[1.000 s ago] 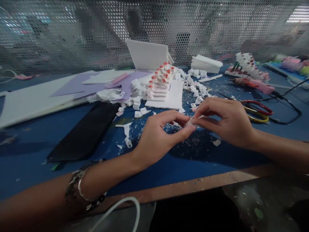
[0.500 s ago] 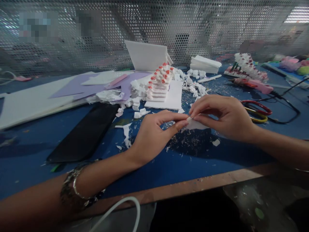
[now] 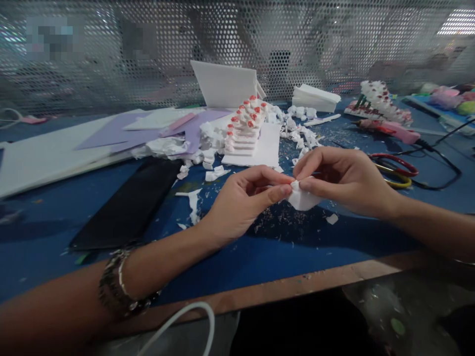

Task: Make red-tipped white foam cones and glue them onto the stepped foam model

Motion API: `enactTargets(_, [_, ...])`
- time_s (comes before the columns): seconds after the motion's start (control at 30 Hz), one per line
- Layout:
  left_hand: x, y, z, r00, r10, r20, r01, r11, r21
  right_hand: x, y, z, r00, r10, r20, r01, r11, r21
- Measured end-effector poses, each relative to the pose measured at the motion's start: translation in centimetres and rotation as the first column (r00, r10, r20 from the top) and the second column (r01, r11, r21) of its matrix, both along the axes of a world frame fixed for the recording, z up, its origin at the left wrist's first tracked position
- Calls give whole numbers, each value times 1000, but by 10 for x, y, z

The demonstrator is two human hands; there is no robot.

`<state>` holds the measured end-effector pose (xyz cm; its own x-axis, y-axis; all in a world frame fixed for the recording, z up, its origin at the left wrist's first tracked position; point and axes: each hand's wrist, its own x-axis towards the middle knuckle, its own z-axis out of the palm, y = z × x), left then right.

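Observation:
Between my two hands is a small piece of white paper, its top edge gathered and its lower part hanging down above the blue table. My left hand pinches the gathered edge from the left with thumb and forefinger. From the other side my right hand grips the same piece with thumb and fingertips. Beyond the hands stands a white stepped model with red-topped white pieces on it. Crumpled white scraps lie around it.
A black phone-like slab lies left of my left hand. White and purple sheets spread behind it. Red-and-yellow-handled scissors and a pink glue gun with its cord lie at the right. A perforated metal screen closes off the back.
The white paper has turned so more of its face shows below my fingers. My fingertips have shifted along its gathered edge; both hands still hold it.

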<state>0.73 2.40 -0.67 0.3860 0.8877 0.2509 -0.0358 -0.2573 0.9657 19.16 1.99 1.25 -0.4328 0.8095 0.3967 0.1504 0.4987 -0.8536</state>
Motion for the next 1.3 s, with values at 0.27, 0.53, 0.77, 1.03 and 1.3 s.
enactTargets(0.27, [2, -2, -2, 1000, 16, -20, -17, 998, -60, -4, -5, -6, 999, -43, -32, 47, 991, 122])
enactTargets(0.53, [6, -9, 2, 978, 161, -130, -151, 985, 82, -5, -4, -9, 982, -174, 67, 141, 929, 342])
enactTargets(0.77, [4, -17, 8, 953, 189, -236, -151, 974, 167, -4, -8, -7, 954, -265, 138, 168, 858, 485])
enactTargets(1.03, [2, -15, 6, 939, 199, -281, -140, 966, 217, -2, -8, -8, 927, -309, 214, 152, 829, 538])
enactTargets(1.3, [1, -8, 9, 974, 45, -221, -35, 998, 46, -3, -5, -7, 974, -149, 172, 79, 930, 360])
